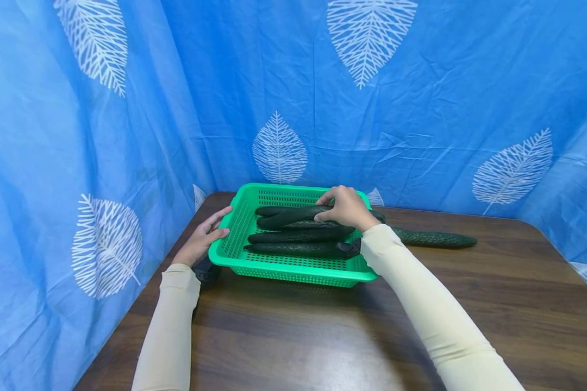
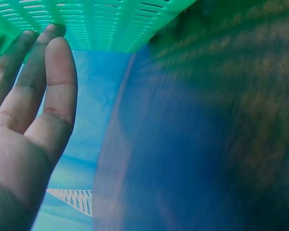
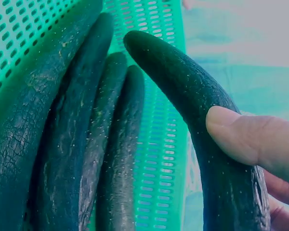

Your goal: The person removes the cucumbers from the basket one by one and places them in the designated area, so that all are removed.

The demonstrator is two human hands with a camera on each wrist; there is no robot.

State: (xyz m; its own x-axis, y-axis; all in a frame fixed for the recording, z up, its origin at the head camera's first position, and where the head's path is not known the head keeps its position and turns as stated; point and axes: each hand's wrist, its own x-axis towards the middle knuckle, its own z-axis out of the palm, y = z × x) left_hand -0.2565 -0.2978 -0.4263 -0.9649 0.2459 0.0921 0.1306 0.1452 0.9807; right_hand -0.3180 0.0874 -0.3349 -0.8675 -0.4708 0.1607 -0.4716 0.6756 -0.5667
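A green plastic basket [image 1: 293, 274] with slotted walls holds several dark green cucumbers [image 1: 295, 249], lying side by side. My right hand [image 1: 347, 209] pinches another cucumber [image 3: 202, 96] between thumb and fingers. In the right wrist view this curved cucumber is raised beside the row, over the basket's side. My left hand [image 1: 203, 237] is at the basket's left side, thumb and index fingertip at the rim. The left wrist view shows its other fingers [image 2: 58, 82] nearly straight, with tips against the basket's slotted outside.
One more cucumber [image 1: 437, 239] lies on the brown wooden table [image 1: 293, 331], to the right of the basket and partly behind my right forearm. A blue curtain [image 1: 420, 108] with white leaf prints hangs behind the table and along its left and right sides.
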